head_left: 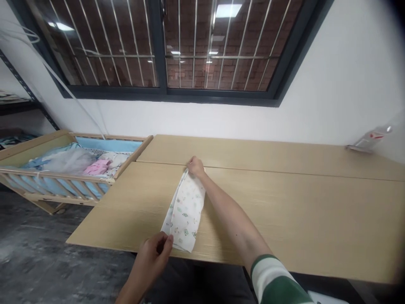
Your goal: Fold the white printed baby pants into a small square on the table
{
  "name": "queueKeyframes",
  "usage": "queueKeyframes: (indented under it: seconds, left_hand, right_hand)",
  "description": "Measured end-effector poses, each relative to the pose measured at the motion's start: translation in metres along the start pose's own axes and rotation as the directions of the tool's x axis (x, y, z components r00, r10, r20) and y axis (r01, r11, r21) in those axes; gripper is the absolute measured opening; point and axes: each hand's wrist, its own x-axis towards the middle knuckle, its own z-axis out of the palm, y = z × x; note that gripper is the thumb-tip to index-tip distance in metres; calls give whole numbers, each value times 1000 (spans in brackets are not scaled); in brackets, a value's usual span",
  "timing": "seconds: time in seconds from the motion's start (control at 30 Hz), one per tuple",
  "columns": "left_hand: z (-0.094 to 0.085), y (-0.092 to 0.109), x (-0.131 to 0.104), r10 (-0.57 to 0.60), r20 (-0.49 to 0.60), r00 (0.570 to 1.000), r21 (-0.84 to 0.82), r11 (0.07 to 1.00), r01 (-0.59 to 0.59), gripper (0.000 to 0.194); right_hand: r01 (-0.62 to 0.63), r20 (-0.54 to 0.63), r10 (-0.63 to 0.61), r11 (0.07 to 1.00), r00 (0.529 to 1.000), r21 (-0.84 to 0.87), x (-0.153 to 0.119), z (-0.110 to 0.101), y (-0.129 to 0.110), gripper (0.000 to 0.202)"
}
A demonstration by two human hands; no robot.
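Note:
A white cloth [186, 211] with small green and pink prints lies folded lengthwise on the tan table [284, 219]; whether it is a garment I cannot tell. Its narrow far end is pinched by my right hand [196, 166], close to the seam between the boards. At the lower left corner of the cloth, near the table's front edge, my left hand [153, 254] is closed with thumb and forefinger together on the edge. The two long layers of the cloth lie slightly offset along the left side.
Left of the table stands a wooden crib [72, 185] with blue lining, holding clear plastic and a pink cloth [97, 167]. A plastic package [370, 139] sits at the far right by the wall. Behind is a barred window [163, 50].

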Motion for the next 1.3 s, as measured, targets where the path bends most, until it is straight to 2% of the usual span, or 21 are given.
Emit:
queueKeyframes:
  seconds: [0.17, 0.4, 0.47, 0.53, 0.6, 0.67, 0.7, 0.8, 0.83, 0.87, 0.93, 1.0, 1.07, 1.13, 1.2, 1.3]
  left_hand:
    - [-5, -16, 2, 7, -50, 999, 292, 956, 8, 42]
    - [-6, -28, 0, -14, -82, 997, 643, 763, 63, 32]
    - [-3, -33, -3, 67, -156, 985, 699, 713, 62, 31]
    - [2, -35, -7, 271, -217, 938, 735, 677, -25, 28]
    - [9, -34, -13, 510, -209, 834, 758, 624, -191, 22]
    - [19, -32, -18, 657, -154, 738, 766, 551, -331, 33]
    - [25, -31, -20, 693, -130, 709, 775, 517, -363, 42]
    - [43, -38, -26, 735, -94, 671, 834, 427, -351, 55]
    - [50, -42, -28, 752, -96, 653, 854, 399, -334, 54]
    - [56, -48, -30, 768, -101, 632, 870, 376, -318, 50]
    - [71, -60, -35, 775, -125, 620, 888, 366, -279, 41]
    - [84, -67, -39, 752, -161, 639, 892, 388, -233, 34]
    - [95, -69, -42, 725, -189, 663, 891, 410, -194, 33]
    - [101, -67, -43, 736, -198, 647, 893, 407, -191, 32]
    - [102, -63, -43, 752, -176, 635, 902, 381, -201, 36]
    - [101, -58, -41, 711, -172, 682, 904, 388, -177, 53]
  right_hand:
    - [12, 25, -9, 995, 1000, -101, -5, 16, -4, 25]
    - [50, 47, -45, 992, 998, -115, -18, 15, -9, 25]
    - [92, 48, -88, 991, 995, -100, -28, 12, -10, 32]
    - [213, 68, -208, 974, 976, -76, -44, 7, -12, 38]
    - [404, 128, -396, 914, 909, -38, -68, 2, -14, 44]
    - [595, 229, -585, 803, 778, 32, -100, -4, -16, 51]
    - [673, 292, -663, 735, 689, 83, -118, -7, -17, 53]
    - [805, 443, -801, 540, 403, 244, -173, -16, -19, 59]
    - [819, 476, -815, 498, 329, 286, -189, -18, -18, 61]
    - [826, 503, -822, 465, 268, 319, -203, -19, -17, 62]
    - [835, 529, -827, 419, 189, 357, -224, -19, -12, 64]
    - [845, 544, -826, 392, 149, 363, -236, -16, -4, 64]
    - [854, 556, -821, 378, 131, 357, -240, -13, 5, 62]
    - [858, 561, -817, 376, 130, 349, -239, -10, 14, 61]
    - [859, 562, -814, 386, 146, 336, -233, -9, 22, 60]
    - [846, 575, -787, 451, 225, 285, -213, -12, 31, 62]
